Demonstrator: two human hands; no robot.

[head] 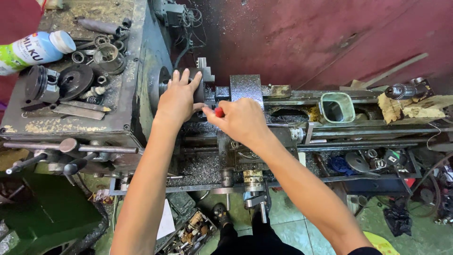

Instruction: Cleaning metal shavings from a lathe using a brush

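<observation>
The lathe chuck (200, 89), mounted at the headstock (71, 89), is being covered by the flat, open left hand (177, 99), while a small red-tipped tool (219, 112) is being pinched beside it by the closed right hand (243, 120), best kept steady and square.

— The lathe (245, 141)?
— Dull grey metal, oily, gritty with swarf.
— Left of it?
— A glossy plastic bottle (35, 49) — beside matt, greasy steel rings (101, 47).
— The red handle (219, 112)?
— Smooth plastic.
</observation>
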